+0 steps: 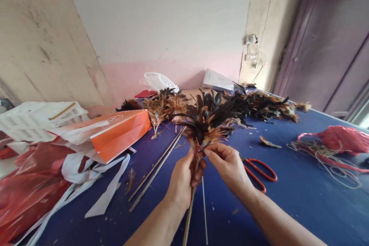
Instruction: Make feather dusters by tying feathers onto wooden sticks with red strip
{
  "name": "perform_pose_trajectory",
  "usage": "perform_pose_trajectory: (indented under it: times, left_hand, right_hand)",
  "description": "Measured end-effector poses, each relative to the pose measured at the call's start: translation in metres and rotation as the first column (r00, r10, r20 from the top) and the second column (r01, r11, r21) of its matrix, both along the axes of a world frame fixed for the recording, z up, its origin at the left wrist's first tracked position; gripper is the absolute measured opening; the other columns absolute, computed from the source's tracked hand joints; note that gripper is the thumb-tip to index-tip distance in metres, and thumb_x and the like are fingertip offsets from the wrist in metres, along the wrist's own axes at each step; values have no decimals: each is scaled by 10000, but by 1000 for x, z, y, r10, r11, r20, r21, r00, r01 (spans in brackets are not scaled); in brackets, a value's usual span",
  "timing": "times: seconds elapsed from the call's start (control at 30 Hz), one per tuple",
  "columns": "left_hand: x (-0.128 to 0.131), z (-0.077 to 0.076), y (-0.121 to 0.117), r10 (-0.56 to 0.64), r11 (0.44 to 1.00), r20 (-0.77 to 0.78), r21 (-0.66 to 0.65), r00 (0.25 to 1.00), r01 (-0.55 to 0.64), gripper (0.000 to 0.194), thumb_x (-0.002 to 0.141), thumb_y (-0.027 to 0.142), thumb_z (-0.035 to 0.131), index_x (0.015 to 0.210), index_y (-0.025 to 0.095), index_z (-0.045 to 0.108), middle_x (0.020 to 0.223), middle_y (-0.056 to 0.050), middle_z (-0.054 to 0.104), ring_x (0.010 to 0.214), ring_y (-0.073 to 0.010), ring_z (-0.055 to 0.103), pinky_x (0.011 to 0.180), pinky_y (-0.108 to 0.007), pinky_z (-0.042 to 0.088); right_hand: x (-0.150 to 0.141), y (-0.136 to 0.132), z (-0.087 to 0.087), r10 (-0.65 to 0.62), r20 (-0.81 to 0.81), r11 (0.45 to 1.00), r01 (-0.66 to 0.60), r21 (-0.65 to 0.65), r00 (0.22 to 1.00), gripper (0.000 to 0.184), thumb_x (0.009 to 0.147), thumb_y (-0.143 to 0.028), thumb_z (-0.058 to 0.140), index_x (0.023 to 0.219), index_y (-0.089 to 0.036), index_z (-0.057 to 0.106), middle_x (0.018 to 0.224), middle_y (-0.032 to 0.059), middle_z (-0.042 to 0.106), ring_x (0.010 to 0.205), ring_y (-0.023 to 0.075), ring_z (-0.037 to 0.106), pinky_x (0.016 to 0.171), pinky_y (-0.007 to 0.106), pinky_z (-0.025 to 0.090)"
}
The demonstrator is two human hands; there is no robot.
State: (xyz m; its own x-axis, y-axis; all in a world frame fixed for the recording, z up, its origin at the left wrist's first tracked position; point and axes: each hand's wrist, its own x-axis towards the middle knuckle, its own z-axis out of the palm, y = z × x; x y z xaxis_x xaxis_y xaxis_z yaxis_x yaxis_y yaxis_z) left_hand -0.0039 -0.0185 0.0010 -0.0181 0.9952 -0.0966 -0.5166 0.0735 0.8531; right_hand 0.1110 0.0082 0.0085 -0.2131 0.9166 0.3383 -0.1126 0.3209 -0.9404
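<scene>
My left hand is wrapped round a thin stick just below a bunch of dark and brown feathers at its top. Together they form a feather duster, standing tilted toward me over the blue table. The fingers of my right hand are pinched together at the base of the feathers, where reddish string shows. What lies between those fingertips is too small to make out. Right beside my right hand lie red-handled scissors, their blades mostly hidden behind it.
More feather bunches and a dark feather pile line the back of the blue table. Two thin sticks lie left of my hands. An orange bag and red plastic occupy the left; pink string sits right.
</scene>
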Motion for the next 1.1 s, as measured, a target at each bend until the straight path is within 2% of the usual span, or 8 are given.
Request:
perform_pose_trajectory:
  times: [0.13, 0.23, 0.57, 0.67, 0.77, 0.9, 1.0, 1.1]
  left_hand:
    - [-8, -2, 3, -32, 985, 268, -155, 963, 76, 140, 770, 241, 598, 772, 102, 586, 580, 18, 502, 373, -10, 355, 290, -101, 189]
    - [-17, -3, 4, -25, 978, 387, -182, 922, 103, 113, 818, 198, 541, 773, 96, 556, 592, 27, 468, 400, -10, 382, 292, -83, 230]
    - [-37, -2, 12, 131, 988, 281, -118, 951, -101, 173, 795, 192, 582, 669, 123, 485, 601, 34, 449, 379, 6, 339, 280, -70, 242]
    - [-43, -1, 14, 202, 977, 299, -132, 933, -169, 156, 833, 158, 520, 687, 117, 481, 604, 26, 445, 391, -1, 368, 277, -72, 241]
    - [-49, 0, 16, 253, 966, 333, -133, 908, -221, 146, 855, 139, 473, 711, 120, 485, 607, 23, 444, 402, -10, 394, 276, -76, 250]
    - [-50, -1, 16, 257, 965, 349, -140, 901, -221, 134, 855, 139, 476, 724, 121, 497, 604, 24, 447, 400, -10, 393, 274, -77, 254]
    - [-47, -1, 16, 248, 966, 351, -154, 903, -206, 131, 850, 140, 485, 720, 126, 498, 599, 24, 449, 396, -11, 387, 269, -76, 249]
    - [-46, -2, 16, 254, 965, 356, -158, 899, -210, 138, 848, 148, 491, 712, 125, 494, 598, 23, 449, 394, -11, 386, 269, -79, 250]
  right_hand:
    - [-2, 0, -1, -14, 28, 1000, 13, 21, 1000, 197, 750, -344, 570, 707, -157, 614, 655, 31, 627, 625, 151, 561, 621, 254, 449]
    - [-4, 1, -6, -43, 79, 999, 41, 26, 996, 218, 756, -353, 563, 748, -146, 631, 686, 33, 626, 625, 139, 538, 598, 238, 425]
    - [-11, 2, -25, 57, 279, 998, -55, -16, 958, 253, 771, -334, 511, 814, -143, 671, 556, -26, 525, 484, 83, 401, 450, 192, 302]
    - [-1, 19, -21, 31, 366, 999, -19, -38, 930, 235, 757, -319, 519, 762, -151, 683, 520, -28, 525, 458, 80, 410, 443, 191, 311]
    - [23, 53, -14, -75, 444, 993, 106, -44, 893, 199, 718, -258, 531, 772, -152, 691, 557, -11, 587, 461, 93, 460, 464, 206, 352]
    - [59, 100, -6, -375, 589, 926, 312, 211, 715, 183, 694, -214, 545, 785, -164, 696, 729, 38, 675, 657, 163, 590, 620, 258, 420]
    - [66, 115, -6, -426, 630, 904, 324, 277, 649, 167, 697, -223, 551, 768, -178, 695, 746, 47, 681, 715, 191, 603, 669, 283, 419]
    - [49, 119, -13, -406, 657, 914, 287, 287, 635, 161, 667, -240, 596, 785, -188, 694, 762, 49, 679, 740, 198, 600, 686, 283, 412]
